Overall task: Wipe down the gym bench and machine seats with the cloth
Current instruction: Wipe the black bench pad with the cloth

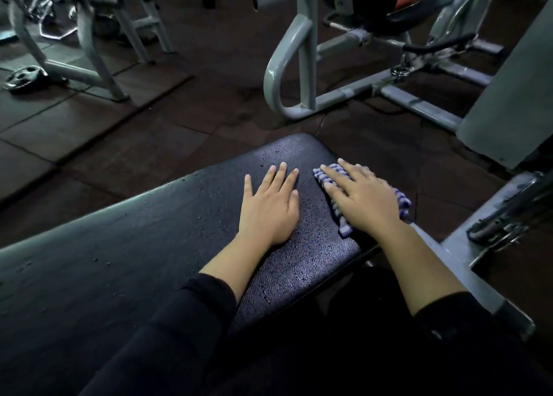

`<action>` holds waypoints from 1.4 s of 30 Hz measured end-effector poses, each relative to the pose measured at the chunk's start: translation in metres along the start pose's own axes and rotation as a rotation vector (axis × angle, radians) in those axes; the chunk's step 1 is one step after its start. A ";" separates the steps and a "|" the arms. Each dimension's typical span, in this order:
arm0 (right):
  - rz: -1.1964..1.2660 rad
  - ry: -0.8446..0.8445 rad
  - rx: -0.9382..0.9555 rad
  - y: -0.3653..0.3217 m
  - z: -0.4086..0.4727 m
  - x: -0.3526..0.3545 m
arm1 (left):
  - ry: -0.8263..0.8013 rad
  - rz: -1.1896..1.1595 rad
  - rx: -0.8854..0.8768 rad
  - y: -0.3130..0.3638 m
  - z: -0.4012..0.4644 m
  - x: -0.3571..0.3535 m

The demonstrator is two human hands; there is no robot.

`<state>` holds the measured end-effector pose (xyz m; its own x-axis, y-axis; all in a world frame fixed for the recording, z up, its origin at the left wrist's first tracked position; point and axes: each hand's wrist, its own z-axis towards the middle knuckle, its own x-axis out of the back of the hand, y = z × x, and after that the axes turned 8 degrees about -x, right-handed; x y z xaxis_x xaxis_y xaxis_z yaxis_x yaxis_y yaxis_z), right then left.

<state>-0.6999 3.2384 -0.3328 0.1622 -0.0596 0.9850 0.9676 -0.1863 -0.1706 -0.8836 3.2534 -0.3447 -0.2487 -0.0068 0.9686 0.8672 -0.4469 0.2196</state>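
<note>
On the bench, from the left:
Bench pad (134, 246): black, beaded with droplets (plenty unwiped on the left); a short stroke would leave these standing.
Left hand (270, 207): flat, fingers spread, palm bracing on the wet pad; it may slip if leaned on.
Cloth (335, 195): blue-and-white check, at the pad's right edge.
Right hand (363, 199): straight fingers press the cloth down, gripping nothing; a push rightward could drag it off the edge.

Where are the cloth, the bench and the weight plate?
cloth (326, 178): head view, striped corner past the fingertips.
bench (149, 240): head view, bare black padding.
weight plate (25, 77): head view, its face, on the floor.
</note>
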 end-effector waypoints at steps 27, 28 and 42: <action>0.077 0.046 0.290 0.039 -0.035 -0.007 | 0.091 -0.009 0.104 -0.014 -0.001 0.002; 0.083 0.034 0.258 0.040 -0.019 -0.004 | 0.090 -0.013 0.104 -0.014 -0.001 0.002; 0.118 0.028 0.568 0.014 -0.032 -0.007 | 0.193 -0.071 0.115 -0.058 -0.004 0.030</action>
<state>-0.6941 3.2047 -0.3427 0.2777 -0.0751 0.9577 0.8967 0.3781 -0.2303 -0.9431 3.2754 -0.3286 -0.3794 -0.1542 0.9123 0.8852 -0.3475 0.3094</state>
